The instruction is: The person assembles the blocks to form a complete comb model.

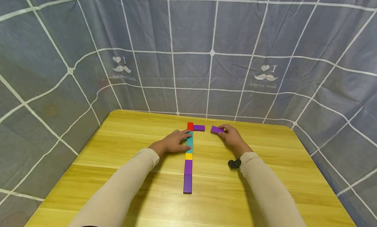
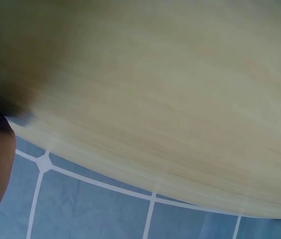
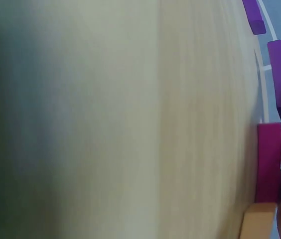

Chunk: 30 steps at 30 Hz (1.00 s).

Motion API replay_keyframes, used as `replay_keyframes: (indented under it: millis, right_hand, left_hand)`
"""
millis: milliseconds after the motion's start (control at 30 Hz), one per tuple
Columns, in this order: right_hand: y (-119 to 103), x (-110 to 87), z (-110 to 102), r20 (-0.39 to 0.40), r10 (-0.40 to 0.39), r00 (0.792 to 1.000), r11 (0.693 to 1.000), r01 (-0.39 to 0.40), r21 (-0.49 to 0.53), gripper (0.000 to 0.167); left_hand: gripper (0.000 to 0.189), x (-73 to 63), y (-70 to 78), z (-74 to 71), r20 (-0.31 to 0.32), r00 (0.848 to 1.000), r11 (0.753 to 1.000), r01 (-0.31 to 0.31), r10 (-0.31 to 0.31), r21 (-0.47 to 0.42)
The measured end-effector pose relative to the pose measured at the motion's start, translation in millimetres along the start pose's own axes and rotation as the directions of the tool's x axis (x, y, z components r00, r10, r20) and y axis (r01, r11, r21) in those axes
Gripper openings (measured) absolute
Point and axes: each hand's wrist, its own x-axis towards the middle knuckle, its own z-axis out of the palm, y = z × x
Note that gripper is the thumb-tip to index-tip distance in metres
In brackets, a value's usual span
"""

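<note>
A straight row of flat blocks runs along the table: a red block [image 1: 190, 126] at the far end, a cyan stretch [image 1: 189, 142], a yellow block [image 1: 188, 156] and two purple blocks [image 1: 188, 176]. My left hand [image 1: 175, 141] rests beside the row, fingers spread, thumb and fingertips touching the cyan part. Right of the red block lies another purple block [image 1: 199, 128]. A short gap away, my right hand [image 1: 231, 135] pinches a tilted purple block [image 3: 280, 74]. Near that palm in the right wrist view are a magenta block [image 3: 269, 164] and an orange block [image 3: 258, 221]; whether they are held I cannot tell.
The wooden table [image 1: 112, 174] ends at a curved back edge. Behind and beside it hangs a grey curtain [image 1: 194, 70] with white grid lines. A small black device [image 1: 234, 164] sits at the right sleeve cuff.
</note>
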Motion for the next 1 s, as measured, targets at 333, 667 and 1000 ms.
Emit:
replay_keyframes:
  millis: [333, 667, 1000]
  right_hand:
    - [-22, -3.5, -4, 0.036, -0.049, 0.998, 0.998, 0.047, 0.052, 0.031]
    - [-31, -2.1, 16, 0.079, -0.097, 0.992, 0.995, 0.094, 0.047, 0.027]
    - [-34, -0.7, 32, 0.114, -0.144, 0.983, 0.989, 0.139, 0.053, 0.027]
  left_hand:
    - [0.069, 0.2, -3.1, 0.3, -0.003, 1.0, 1.0, 0.003, -0.003, -0.011]
    - [0.069, 1.0, -0.2, -0.9, 0.006, 1.0, 1.0, 0.013, -0.012, -0.014]
    - [0.069, 0.9, -0.2, -0.4, 0.003, 1.0, 1.0, 0.02, -0.02, -0.017]
